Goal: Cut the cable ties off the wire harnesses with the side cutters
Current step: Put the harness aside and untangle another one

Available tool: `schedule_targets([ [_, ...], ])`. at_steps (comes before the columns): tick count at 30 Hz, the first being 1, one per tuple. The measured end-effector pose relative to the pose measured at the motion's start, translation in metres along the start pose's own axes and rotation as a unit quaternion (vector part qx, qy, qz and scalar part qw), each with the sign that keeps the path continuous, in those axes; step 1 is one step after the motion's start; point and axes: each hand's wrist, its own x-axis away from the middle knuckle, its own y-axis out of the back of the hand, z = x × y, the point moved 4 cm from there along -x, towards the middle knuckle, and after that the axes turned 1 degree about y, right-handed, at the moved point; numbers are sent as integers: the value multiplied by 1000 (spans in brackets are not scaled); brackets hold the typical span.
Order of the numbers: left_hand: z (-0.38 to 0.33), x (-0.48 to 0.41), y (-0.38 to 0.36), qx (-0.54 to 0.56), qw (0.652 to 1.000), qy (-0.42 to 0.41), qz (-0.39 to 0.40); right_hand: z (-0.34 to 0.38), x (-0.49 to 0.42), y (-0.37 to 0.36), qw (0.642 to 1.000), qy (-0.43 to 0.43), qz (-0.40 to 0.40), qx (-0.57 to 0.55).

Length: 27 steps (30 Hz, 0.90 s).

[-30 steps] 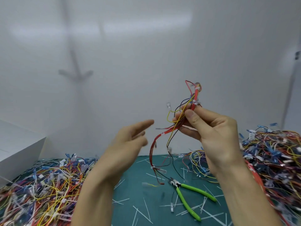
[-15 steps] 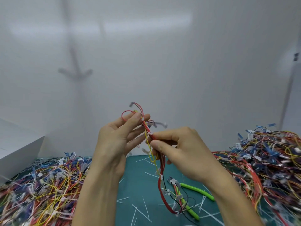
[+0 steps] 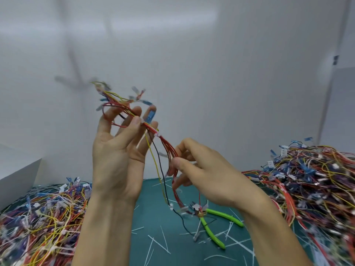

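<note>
Crowding the mat: my green mat (image 3: 172, 254) carries a heap of loose harnesses (image 3: 44, 217) at 8 o'clock and a taller heap (image 3: 311, 181) at 3 o'clock. White cut tie ends (image 3: 164, 240) lie scattered between them, and a white box (image 3: 17, 169) sits at 9 o'clock.
In the way: the harness tail droops onto the head of the side cutters (image 3: 213, 235), which lie untouched on the mat at 5 o'clock with their green handles spread.
Wire harness: the wire harness (image 3: 167, 148) hangs in the air between my hands, above the middle of the mat.
Long axis: it slants from 11 o'clock, where its blurred connector ends fan out, down to 5 o'clock. A white cable tie (image 3: 158, 134) rings the red bundle just below my left fingers.
Left hand: my left hand (image 3: 115, 160) pinches the upper bundle between thumb and fingers, the other fingers nearly straight.
Right hand: my right hand (image 3: 207, 177) pinches the red wires between thumb and forefinger, lower down.
Since half a second ago: my left hand is higher, my hands are farther apart and the harness is drawn out longer. The cutters lie where they were.
</note>
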Motion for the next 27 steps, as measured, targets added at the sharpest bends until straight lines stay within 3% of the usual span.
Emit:
schedule_targets([
  [4,-5,0,-1,18,999,-36,29,10,2,8,997,30,-71,20],
  [7,-7,-4,4,24,998,-51,17,24,8,19,981,87,-169,32],
  [10,3,-7,5,54,998,-30,7,39,19,28,942,143,-266,145],
  [13,25,-9,1,94,996,11,4,46,26,33,906,124,-317,251],
  [16,55,-13,-7,97,994,52,-13,38,29,42,893,36,-303,332],
  [21,107,-11,-34,103,984,138,-43,17,29,50,865,-130,-214,436],
  [24,128,-3,-52,110,976,187,-32,13,28,49,866,-150,-182,440],
  [27,140,1,-70,140,963,227,-27,16,29,52,861,-145,-206,443],
])
